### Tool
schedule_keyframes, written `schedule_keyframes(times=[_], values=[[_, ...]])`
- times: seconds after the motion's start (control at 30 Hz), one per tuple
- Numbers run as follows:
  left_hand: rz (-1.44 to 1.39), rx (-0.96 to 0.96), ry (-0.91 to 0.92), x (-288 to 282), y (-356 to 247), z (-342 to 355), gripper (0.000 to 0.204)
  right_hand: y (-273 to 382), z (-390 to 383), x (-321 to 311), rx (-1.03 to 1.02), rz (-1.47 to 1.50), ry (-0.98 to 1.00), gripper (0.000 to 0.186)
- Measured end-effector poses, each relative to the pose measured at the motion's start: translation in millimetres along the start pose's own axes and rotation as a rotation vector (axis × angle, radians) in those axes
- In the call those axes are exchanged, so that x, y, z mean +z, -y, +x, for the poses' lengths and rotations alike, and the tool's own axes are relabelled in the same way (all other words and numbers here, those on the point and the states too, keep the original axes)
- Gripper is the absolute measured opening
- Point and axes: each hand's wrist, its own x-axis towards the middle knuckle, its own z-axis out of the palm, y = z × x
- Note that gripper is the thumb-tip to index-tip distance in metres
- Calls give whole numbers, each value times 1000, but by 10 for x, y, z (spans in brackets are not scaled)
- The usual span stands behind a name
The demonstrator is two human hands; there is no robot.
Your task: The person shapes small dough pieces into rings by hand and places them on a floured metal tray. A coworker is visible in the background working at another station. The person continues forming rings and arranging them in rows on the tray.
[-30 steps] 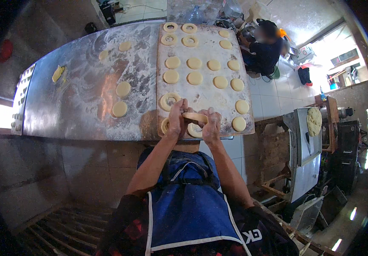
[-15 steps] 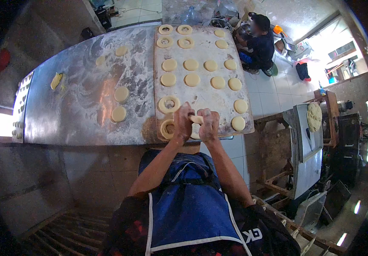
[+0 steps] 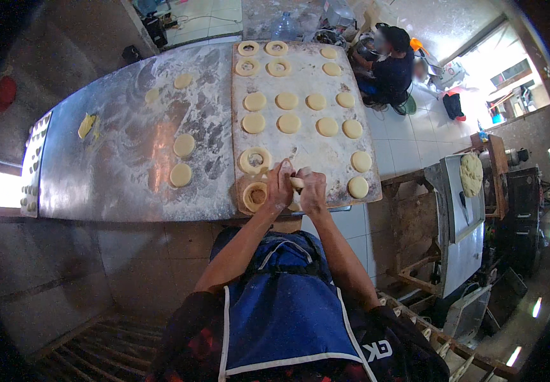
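Over the floured wooden board (image 3: pixel 307 149), my left hand (image 3: pixel 280 186) and my right hand (image 3: pixel 313 190) are closed on a pale piece of dough (image 3: pixel 297 183), much of it hidden by my fingers. To the left of my hands lie dough rings, one (image 3: pixel 245 197) beside my wrist and another (image 3: pixel 246 167) just above it. On the board to the right are flattened dough rounds (image 3: pixel 357 187), with several more rounds (image 3: pixel 288 124) and rings (image 3: pixel 278 67) farther back.
A floured steel table (image 3: pixel 96 172) holds a few rounds and a dough scrap (image 3: pixel 85 126). At back right a person (image 3: pixel 386 73) crouches by a metal bowl (image 3: pixel 366 44). On the right, a tray (image 3: pixel 454 213) bears a large dough mass (image 3: pixel 470 172).
A second ago the dough piece stretched wide between my hands; now my hands are closer together and less of it shows. The view has shifted slightly.
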Motion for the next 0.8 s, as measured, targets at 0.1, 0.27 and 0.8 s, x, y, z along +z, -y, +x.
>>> schedule_keyframes(times=[0.1,0.27,0.8], values=[[-77,18,-85,-48,1,183,28,75,77,-126,-48,105,53,41],[8,-624,21,117,-36,677,17,-12,385,-336,107,-415,-4,40],[677,-151,505,16,123,792,34,-621,-175,-1296,122,-1248,-259,45]])
